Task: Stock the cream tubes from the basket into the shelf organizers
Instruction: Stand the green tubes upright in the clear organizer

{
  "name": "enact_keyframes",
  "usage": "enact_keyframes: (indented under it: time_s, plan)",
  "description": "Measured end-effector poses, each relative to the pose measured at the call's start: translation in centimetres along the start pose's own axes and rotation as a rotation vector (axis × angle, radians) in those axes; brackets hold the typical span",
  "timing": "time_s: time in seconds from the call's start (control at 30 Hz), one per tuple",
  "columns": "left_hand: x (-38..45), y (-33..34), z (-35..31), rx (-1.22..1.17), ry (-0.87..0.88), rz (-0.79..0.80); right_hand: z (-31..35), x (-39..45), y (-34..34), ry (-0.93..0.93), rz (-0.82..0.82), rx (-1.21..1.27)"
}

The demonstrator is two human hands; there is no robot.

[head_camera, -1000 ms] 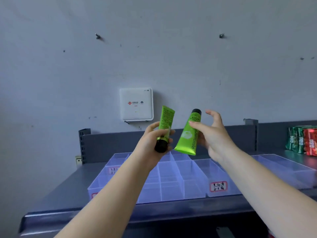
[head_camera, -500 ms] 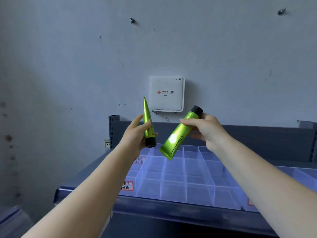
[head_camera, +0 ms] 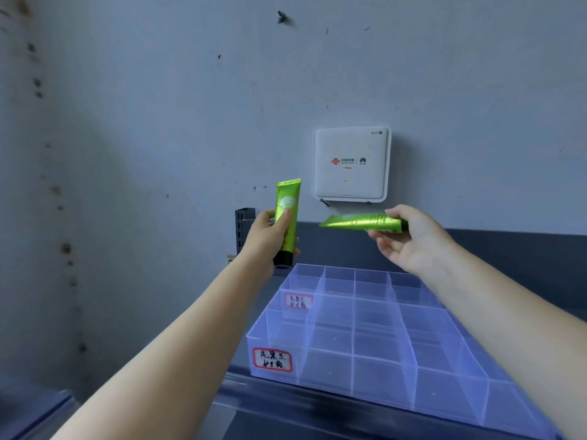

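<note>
My left hand (head_camera: 266, 239) grips a green cream tube (head_camera: 287, 204) upright, black cap down, just above the far left corner of the clear organizer (head_camera: 352, 347). My right hand (head_camera: 409, 239) holds a second green cream tube (head_camera: 359, 221) level, crimped end pointing left, cap hidden in my fingers, over the organizer's back row. The organizer has several divided compartments, all bare, and a red-bordered handwritten label (head_camera: 272, 359) on its front left wall. The basket is out of view.
The organizer sits on a dark grey metal shelf (head_camera: 286, 404) with a low back panel (head_camera: 508, 252) and a slotted upright post (head_camera: 244, 230) at the left. A white router box (head_camera: 351, 163) hangs on the wall behind my hands.
The view has swung left and nearer the organizer. My left tube has turned to show its face. My right tube has tipped from slanting down to lying level.
</note>
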State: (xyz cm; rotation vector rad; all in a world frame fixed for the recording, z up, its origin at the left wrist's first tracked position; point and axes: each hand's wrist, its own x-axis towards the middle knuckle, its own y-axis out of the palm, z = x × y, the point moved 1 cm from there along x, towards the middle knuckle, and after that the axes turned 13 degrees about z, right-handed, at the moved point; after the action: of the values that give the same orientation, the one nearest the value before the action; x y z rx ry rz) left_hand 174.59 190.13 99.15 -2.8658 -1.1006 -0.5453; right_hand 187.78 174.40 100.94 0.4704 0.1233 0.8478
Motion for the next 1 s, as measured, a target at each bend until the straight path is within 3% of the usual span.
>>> enact_keyframes:
  time_s: [0.27,0.57,0.73,1.0]
  plan:
    - [5.6,-2.7,1.2,-0.009,0.006,0.051,-2.7,3.5,3.7,0.042,0.023,0.446]
    - [9.5,-2.9,5.4,0.037,0.054,0.161,-5.9,9.4,4.7,0.021,0.050,-0.121]
    - [10.6,-2.9,7.2,0.058,0.103,0.210,-6.8,11.7,4.0,-0.109,0.025,-0.262]
    - [11.2,-3.5,9.5,0.196,0.074,0.260,-9.1,11.6,2.6,-0.062,0.107,-0.442]
